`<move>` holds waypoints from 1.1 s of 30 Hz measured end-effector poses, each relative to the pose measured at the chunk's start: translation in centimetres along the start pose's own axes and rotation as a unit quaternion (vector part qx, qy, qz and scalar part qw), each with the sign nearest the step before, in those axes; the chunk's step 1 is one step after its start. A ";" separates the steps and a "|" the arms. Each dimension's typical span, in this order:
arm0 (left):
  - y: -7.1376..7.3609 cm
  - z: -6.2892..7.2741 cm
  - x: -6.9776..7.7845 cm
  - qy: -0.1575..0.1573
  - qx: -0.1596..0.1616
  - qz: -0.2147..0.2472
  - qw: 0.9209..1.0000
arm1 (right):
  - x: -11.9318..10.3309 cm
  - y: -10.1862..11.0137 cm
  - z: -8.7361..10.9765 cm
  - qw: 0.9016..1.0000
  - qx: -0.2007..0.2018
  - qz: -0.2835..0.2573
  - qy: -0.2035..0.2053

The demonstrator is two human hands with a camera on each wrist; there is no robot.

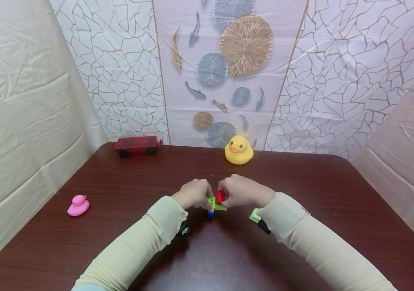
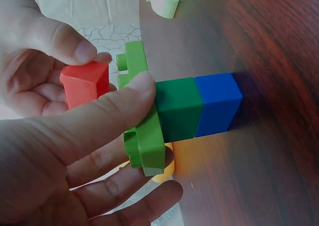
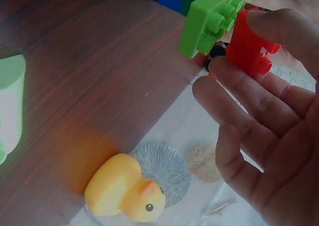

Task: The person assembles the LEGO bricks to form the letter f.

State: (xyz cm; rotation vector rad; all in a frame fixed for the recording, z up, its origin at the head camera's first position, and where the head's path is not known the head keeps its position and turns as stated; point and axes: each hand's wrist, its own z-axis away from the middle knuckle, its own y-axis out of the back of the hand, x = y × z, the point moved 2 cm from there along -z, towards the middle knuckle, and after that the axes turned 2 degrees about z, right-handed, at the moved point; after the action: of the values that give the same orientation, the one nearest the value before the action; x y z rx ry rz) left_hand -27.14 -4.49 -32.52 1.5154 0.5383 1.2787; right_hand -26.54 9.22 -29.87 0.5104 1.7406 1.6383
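Observation:
A light green studded brick [image 2: 151, 151] is pinched between the thumb and fingers of my left hand [image 1: 194, 193]. Under it, a dark green brick [image 2: 179, 109] and a blue brick [image 2: 218, 104] form a short column standing on the table. My right hand [image 1: 243, 190] holds a red brick [image 3: 242, 43] between thumb and fingers, close over the light green brick's studs. In the left wrist view a narrow gap shows between the red brick and those studs. The right hand's other fingers are spread in the right wrist view.
A pale green block [image 1: 255, 216] with a black piece [image 1: 263, 226] lies by the right cuff. Beside the left forearm sits a small black piece [image 1: 183, 230], partly hidden. Farther out are a pink duck [image 1: 78, 205], a yellow duck [image 1: 239, 150] and a red wagon [image 1: 136, 144].

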 end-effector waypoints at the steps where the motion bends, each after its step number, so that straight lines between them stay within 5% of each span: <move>1: 0.0 0.0 0.0 0.000 0.000 0.000 1.000 | -0.1 0.0 -0.1 1.000 -0.001 0.001 -0.001; 18: 0.0 0.1 -0.1 -0.004 -0.009 0.006 1.000 | -1.4 -0.3 -1.6 0.999 -0.031 -0.025 -0.034; 25: 0.0 0.0 -0.1 -0.002 -0.003 0.002 1.000 | -0.8 -0.6 -1.2 0.994 -0.012 -0.081 -0.071; 33: -0.3 0.0 -0.3 -0.012 0.004 -0.001 1.000 | -0.5 -1.1 -1.0 0.993 0.004 -0.082 -0.083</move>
State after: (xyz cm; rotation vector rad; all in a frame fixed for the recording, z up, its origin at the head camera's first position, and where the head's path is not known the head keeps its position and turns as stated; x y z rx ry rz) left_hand -27.13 -4.64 -32.93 1.5353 0.5299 1.2563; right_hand -26.75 8.03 -30.87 0.4790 1.6213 1.4334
